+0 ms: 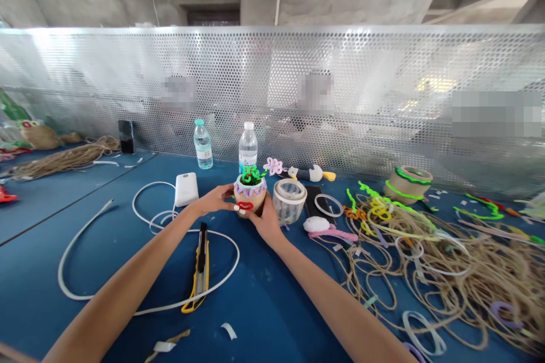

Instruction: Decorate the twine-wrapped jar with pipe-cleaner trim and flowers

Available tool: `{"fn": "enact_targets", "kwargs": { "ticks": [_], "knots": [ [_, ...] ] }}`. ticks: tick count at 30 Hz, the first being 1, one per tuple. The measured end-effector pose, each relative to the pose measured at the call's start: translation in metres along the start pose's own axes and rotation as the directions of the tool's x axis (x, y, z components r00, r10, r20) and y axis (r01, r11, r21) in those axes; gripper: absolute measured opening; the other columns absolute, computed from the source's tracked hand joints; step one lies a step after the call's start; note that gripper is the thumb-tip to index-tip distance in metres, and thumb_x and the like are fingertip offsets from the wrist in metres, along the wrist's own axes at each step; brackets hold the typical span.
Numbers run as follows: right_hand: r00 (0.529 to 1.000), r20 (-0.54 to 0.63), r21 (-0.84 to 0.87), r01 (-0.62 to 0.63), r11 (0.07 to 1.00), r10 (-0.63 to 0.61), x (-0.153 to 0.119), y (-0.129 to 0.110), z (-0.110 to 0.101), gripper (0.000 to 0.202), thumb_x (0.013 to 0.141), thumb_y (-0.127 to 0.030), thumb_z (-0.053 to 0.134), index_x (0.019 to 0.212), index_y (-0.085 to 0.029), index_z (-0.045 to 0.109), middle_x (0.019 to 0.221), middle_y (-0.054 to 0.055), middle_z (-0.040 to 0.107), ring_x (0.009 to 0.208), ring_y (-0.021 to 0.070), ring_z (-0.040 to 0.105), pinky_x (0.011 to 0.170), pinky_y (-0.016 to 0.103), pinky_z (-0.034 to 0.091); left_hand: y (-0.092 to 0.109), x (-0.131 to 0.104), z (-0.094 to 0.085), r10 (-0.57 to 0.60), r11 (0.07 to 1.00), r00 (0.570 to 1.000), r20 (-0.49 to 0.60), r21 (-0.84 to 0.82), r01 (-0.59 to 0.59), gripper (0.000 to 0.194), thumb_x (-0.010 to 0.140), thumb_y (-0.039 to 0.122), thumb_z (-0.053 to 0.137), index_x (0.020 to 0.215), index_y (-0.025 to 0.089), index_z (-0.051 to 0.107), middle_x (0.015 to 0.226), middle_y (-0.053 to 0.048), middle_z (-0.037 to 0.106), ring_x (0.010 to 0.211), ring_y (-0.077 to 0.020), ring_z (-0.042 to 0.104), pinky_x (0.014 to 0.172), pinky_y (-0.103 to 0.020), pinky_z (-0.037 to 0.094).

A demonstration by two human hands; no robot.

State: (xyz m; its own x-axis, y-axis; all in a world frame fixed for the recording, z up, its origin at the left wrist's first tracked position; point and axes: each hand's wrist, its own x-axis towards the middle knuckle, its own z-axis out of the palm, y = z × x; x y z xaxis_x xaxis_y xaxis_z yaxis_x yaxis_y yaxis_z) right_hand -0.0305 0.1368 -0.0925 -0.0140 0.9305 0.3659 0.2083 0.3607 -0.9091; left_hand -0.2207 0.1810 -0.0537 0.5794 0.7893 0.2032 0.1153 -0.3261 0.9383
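A small twine-wrapped pot [244, 204] with a lilac wavy rim, red lips and green curled stems stands upright near the middle of the blue table. My left hand [216, 199] wraps its left side, and my right hand [266, 220] holds its right and lower front. A pink pipe-cleaner flower [273, 167] sticks out behind it to the right. Right of my right hand is a clear cup with tape rolls [289, 202]. A yellow utility knife [200, 272] lies in front, to the left.
Two water bottles [203, 146] [248, 147] stand behind. A white power bank [186, 189] with a looping cable lies left. Tangled twine [460, 272] and another wrapped pot [407, 186] are at right. A perforated metal screen [272, 85] borders the table.
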Motion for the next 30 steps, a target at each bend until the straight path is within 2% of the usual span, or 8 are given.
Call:
{"fn": "enact_targets", "kwargs": {
  "ticks": [5,10,13,18,21,24,27,30],
  "knots": [
    [1.000,0.002,0.020,0.025,0.999,-0.025,-0.001,-0.001,0.000,0.091,0.060,-0.041,0.078,0.137,-0.014,0.035,0.131,0.016,0.053,0.123,0.0300,0.050,0.105,0.045,0.039,0.000,0.001,0.003,-0.004,1.000,0.999,-0.051,-0.012,0.004,0.067,0.062,0.034,0.082,0.120,0.012,0.057,0.123,-0.014,0.062,0.113,-0.0285,0.058,0.106,-0.050,0.037],
    [0.999,0.025,0.120,0.039,0.992,-0.043,-0.002,-0.003,-0.001,0.080,0.071,-0.046,0.070,0.138,-0.016,0.037,0.135,0.013,0.052,0.126,0.0265,0.048,0.107,0.042,0.038,-0.005,0.001,0.006,0.010,1.000,0.995,-0.102,-0.017,-0.012,0.070,0.060,0.037,0.083,0.120,0.012,0.058,0.122,-0.015,0.062,0.110,-0.0293,0.060,0.103,-0.050,0.041],
    [0.999,0.020,0.141,0.026,0.990,-0.030,-0.003,-0.003,-0.001,0.078,0.072,-0.044,0.069,0.138,-0.017,0.037,0.135,0.013,0.052,0.126,0.0266,0.048,0.108,0.042,0.037,-0.009,0.001,0.006,0.028,1.000,0.992,-0.127,0.000,-0.028,0.071,0.060,0.038,0.082,0.120,0.011,0.057,0.121,-0.015,0.062,0.110,-0.0295,0.059,0.102,-0.050,0.042],
    [0.999,0.025,0.185,0.029,0.982,-0.035,-0.004,-0.003,0.000,0.076,0.075,-0.041,0.067,0.139,-0.016,0.036,0.130,0.012,0.055,0.119,0.0252,0.054,0.105,0.040,0.041,-0.008,-0.001,0.003,0.057,0.997,0.995,-0.082,0.058,-0.052,0.074,0.057,0.040,0.083,0.119,0.011,0.057,0.120,-0.014,0.063,0.110,-0.0287,0.060,0.102,-0.046,0.044],
    [0.998,0.032,0.200,0.040,0.979,-0.048,-0.004,-0.002,0.000,0.076,0.075,-0.040,0.066,0.139,-0.016,0.035,0.130,0.012,0.055,0.119,0.0249,0.054,0.106,0.039,0.040,-0.007,-0.002,0.006,0.077,0.989,0.995,-0.066,0.130,-0.067,0.070,0.060,0.041,0.080,0.119,0.012,0.056,0.116,-0.012,0.064,0.107,-0.0278,0.061,0.098,-0.043,0.047],
    [0.997,0.045,0.223,0.054,0.973,-0.066,-0.004,0.001,0.000,0.072,0.078,-0.040,0.061,0.141,-0.017,0.034,0.135,0.011,0.053,0.124,0.0243,0.051,0.107,0.040,0.039,-0.008,-0.002,0.014,0.114,0.964,0.986,-0.125,0.252,-0.080,0.061,0.071,0.042,0.070,0.121,0.011,0.052,0.115,-0.014,0.063,0.106,-0.0269,0.060,0.096,-0.043,0.047],
    [0.996,0.046,0.238,0.062,0.969,-0.075,-0.003,0.004,0.001,0.069,0.081,-0.040,0.059,0.141,-0.016,0.033,0.137,0.012,0.050,0.128,0.0244,0.048,0.109,0.042,0.037,-0.009,-0.005,0.021,0.186,0.905,0.961,-0.203,0.417,-0.087,0.055,0.072,0.036,0.067,0.118,0.011,0.052,0.117,-0.015,0.059,0.111,-0.0291,0.054,0.101,-0.047,0.041],
    [0.996,0.034,0.240,0.071,0.968,-0.081,-0.002,0.006,0.002,0.070,0.081,-0.041,0.060,0.140,-0.016,0.033,0.140,0.013,0.047,0.128,0.0244,0.047,0.110,0.042,0.035,-0.008,-0.010,0.024,0.250,0.828,0.943,-0.221,0.553,-0.090,0.050,0.072,0.033,0.064,0.116,0.012,0.054,0.117,-0.015,0.056,0.114,-0.0306,0.050,0.104,-0.048,0.037]
  ]
}}
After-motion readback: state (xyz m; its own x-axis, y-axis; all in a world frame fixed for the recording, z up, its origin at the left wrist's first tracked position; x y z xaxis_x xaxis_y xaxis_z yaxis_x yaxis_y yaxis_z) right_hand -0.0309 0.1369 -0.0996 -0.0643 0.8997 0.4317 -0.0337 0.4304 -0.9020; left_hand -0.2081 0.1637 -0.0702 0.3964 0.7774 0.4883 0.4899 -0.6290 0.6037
